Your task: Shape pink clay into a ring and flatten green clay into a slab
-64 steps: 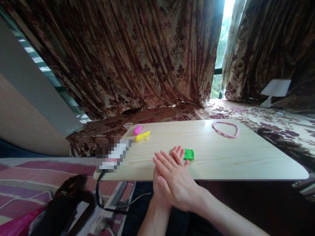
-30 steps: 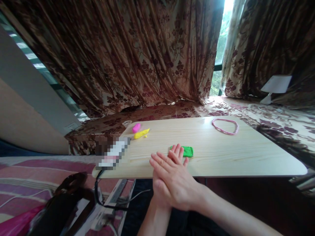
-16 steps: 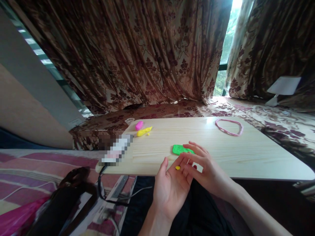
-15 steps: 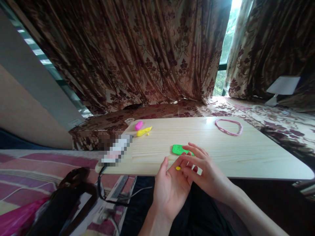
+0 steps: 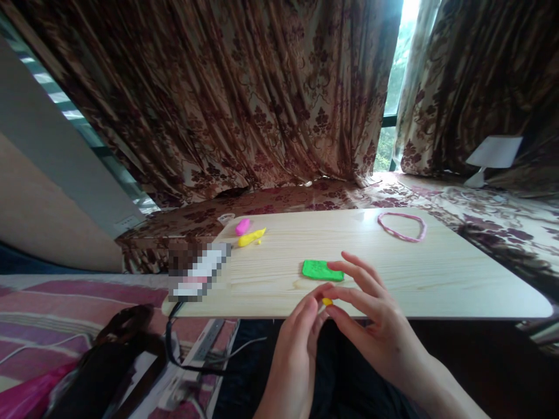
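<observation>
A small yellow piece of modelling clay (image 5: 327, 302) sits between the fingertips of both hands, at the near edge of the table. My right hand (image 5: 371, 308) pinches it with thumb and index finger; its other fingers are raised over the table. My left hand (image 5: 299, 340) is turned on its side, fingers bent and close together, with their tips against the yellow piece. Just beyond the hands lies a flat green clay slab (image 5: 322, 270) with small marks on its surface. My right fingers cover its right corner from view.
On the table (image 5: 437, 279), a pink clay lump (image 5: 243, 226), a longer yellow clay lump (image 5: 251, 237) and a tiny yellow bit lie far left. A pink loop (image 5: 402, 226) rests far right. A blurred white object (image 5: 203, 270) sits by the left edge. A power strip (image 5: 207, 339) is below.
My left hand has turned from palm-up to sideways, and its fingers have closed in. The yellow piece has gone from the open left palm to between the fingertips. The view has shifted slightly.
</observation>
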`<action>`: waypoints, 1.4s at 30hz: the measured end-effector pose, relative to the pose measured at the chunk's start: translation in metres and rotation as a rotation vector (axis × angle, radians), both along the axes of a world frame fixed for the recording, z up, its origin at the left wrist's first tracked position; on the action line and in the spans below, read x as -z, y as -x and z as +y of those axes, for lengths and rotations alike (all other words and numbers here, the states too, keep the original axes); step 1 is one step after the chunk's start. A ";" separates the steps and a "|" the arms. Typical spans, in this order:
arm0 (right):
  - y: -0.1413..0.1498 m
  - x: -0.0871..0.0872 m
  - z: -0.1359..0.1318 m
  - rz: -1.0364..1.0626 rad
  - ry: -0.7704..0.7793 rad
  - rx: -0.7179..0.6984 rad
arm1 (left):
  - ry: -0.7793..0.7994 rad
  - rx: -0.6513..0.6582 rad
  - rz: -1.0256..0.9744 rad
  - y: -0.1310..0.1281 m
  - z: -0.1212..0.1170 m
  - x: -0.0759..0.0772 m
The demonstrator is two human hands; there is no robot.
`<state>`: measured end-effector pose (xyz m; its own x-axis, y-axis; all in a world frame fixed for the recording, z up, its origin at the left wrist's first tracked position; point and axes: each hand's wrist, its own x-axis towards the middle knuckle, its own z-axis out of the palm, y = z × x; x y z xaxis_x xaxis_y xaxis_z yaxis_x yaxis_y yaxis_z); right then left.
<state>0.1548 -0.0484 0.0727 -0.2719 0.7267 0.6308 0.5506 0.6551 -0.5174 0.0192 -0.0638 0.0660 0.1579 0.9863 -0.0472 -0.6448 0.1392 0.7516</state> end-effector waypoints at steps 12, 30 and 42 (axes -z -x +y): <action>-0.006 -0.016 -0.014 -0.031 -0.124 -0.013 | -0.160 -0.201 0.329 0.000 -0.011 -0.015; -0.005 -0.020 -0.014 0.020 -0.132 -0.042 | -0.161 -0.139 0.299 0.001 -0.013 -0.014; -0.005 -0.017 -0.010 0.035 -0.108 -0.071 | -0.129 -0.177 0.337 0.000 -0.012 -0.016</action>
<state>0.1595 -0.0584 0.0898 -0.2970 0.6334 0.7146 0.4834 0.7451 -0.4596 0.0189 -0.0762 0.0824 -0.0182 0.9981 0.0584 -0.3648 -0.0610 0.9291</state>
